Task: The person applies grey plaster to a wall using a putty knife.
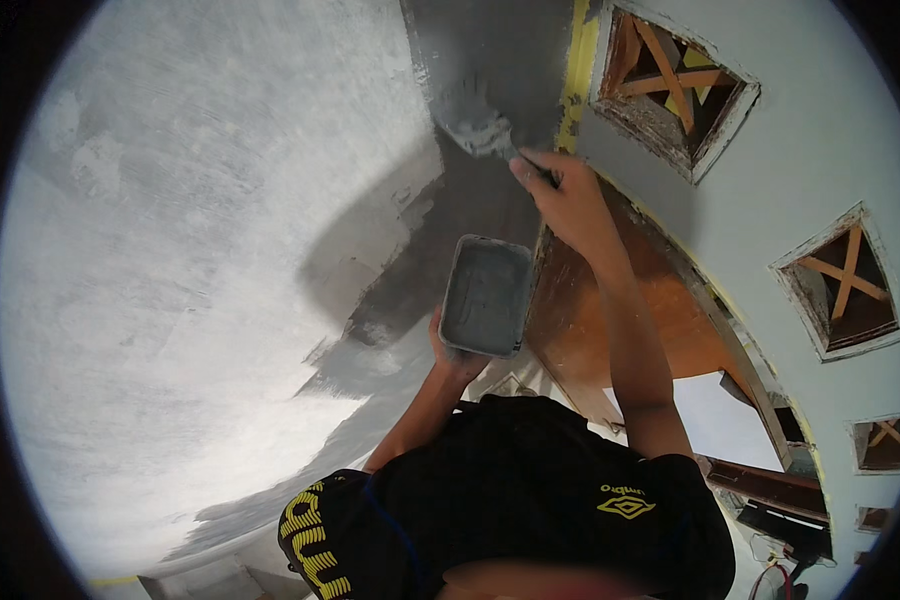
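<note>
Black shirt [530, 480] is sitting closest — above it the left hand [448, 350] is gripping a grey paint tray [487, 296], and the right hand [567, 197] is clenching a brush [482, 132] against the grey ceiling [220, 250].

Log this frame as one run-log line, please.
right hand: holds paintbrush against grey-painted wall strip | left hand: holds grey paint tray | yellow masking tape beside strip
</note>
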